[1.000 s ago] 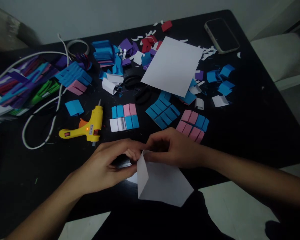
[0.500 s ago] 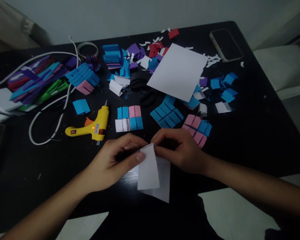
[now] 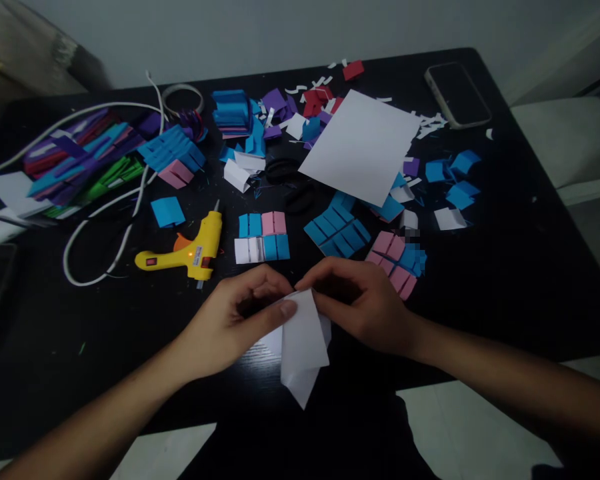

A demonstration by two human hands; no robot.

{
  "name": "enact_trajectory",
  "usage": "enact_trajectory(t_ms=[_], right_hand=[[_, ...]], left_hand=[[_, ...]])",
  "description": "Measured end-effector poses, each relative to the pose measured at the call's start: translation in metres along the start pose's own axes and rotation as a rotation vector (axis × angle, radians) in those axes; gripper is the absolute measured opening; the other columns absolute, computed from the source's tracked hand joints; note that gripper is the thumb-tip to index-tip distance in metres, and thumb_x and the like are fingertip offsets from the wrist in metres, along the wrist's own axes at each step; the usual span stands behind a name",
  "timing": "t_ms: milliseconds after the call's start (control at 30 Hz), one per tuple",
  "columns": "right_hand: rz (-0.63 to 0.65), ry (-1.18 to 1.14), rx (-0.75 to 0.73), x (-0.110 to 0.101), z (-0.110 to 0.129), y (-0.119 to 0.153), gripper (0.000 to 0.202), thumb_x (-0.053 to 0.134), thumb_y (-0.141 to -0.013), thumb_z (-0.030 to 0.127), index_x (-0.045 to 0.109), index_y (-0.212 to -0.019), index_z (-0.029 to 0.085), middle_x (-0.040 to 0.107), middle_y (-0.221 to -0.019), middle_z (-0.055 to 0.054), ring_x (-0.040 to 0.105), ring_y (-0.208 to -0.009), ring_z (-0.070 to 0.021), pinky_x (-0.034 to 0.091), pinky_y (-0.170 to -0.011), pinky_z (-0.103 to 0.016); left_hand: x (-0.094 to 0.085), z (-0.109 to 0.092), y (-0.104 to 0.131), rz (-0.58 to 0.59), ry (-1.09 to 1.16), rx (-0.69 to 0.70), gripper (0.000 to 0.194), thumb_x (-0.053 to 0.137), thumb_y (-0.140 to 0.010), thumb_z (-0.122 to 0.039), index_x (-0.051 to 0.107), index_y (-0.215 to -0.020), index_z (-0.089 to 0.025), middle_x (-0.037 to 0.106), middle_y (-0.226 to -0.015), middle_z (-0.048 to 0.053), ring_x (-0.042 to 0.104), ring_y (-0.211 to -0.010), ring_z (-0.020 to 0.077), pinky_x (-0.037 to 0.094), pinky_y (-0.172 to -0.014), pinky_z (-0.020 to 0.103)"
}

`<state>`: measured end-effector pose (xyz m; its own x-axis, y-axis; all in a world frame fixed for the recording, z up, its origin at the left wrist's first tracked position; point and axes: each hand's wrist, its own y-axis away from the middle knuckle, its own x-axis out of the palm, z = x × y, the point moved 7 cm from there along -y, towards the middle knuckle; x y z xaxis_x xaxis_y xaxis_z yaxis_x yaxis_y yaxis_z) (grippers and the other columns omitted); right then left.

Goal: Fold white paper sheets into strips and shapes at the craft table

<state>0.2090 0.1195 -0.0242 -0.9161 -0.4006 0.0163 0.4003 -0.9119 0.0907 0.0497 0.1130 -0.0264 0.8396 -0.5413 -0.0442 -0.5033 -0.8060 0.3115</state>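
Observation:
Between my hands, just above the table's front edge, hangs a piece of white paper, folded over with a pointed lower corner. My left hand pinches its top edge, thumb on the near face. On the other side, my right hand has its fingers closed at the paper's upper right edge; the fingertips are partly hidden behind it. Just beyond my hands lie a block of blue, pink and white folded paper squares, an all-blue one and a pink and blue one.
A yellow glue gun with a lit orange light lies left, near a looped white cable. A large white sheet partly covers black-handled scissors and coloured paper pieces. A phone rests at the far right. Paper strips are heaped left.
The white paper has turned in my hands: its lower rear part has swung left and now hangs as a point. My hands stay close together. The view has shifted slightly.

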Motion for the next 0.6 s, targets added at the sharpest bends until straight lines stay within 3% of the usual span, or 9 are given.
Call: enact_trajectory(t_ms=[167, 600], right_hand=[[-0.041, -0.023, 0.021, -0.0024, 0.0003, -0.001, 0.009, 0.078, -0.087, 0.018, 0.079, -0.095, 0.021, 0.08, -0.09, -0.001, 0.076, -0.081, -0.0148, 0.061, -0.069, -0.024], [-0.014, -0.05, 0.095, -0.0031, -0.0004, 0.0011, 0.012, 0.075, -0.089, 0.023, 0.081, -0.098, 0.022, 0.081, -0.087, -0.003, 0.076, -0.076, -0.0165, 0.059, -0.061, -0.025]], left_hand=[[0.0001, 0.0002, 0.0006, -0.027, -0.017, -0.01, 0.018, 0.062, -0.1, -0.035, 0.066, -0.094, -0.019, 0.06, -0.073, -0.003, 0.055, -0.064, 0.0089, 0.043, -0.056, 0.019], [-0.0019, -0.0055, 0.0023, -0.1, -0.092, 0.094, 0.012, 0.065, -0.098, -0.026, 0.068, -0.089, -0.018, 0.069, -0.076, -0.001, 0.061, -0.065, 0.0096, 0.046, -0.056, 0.02]])
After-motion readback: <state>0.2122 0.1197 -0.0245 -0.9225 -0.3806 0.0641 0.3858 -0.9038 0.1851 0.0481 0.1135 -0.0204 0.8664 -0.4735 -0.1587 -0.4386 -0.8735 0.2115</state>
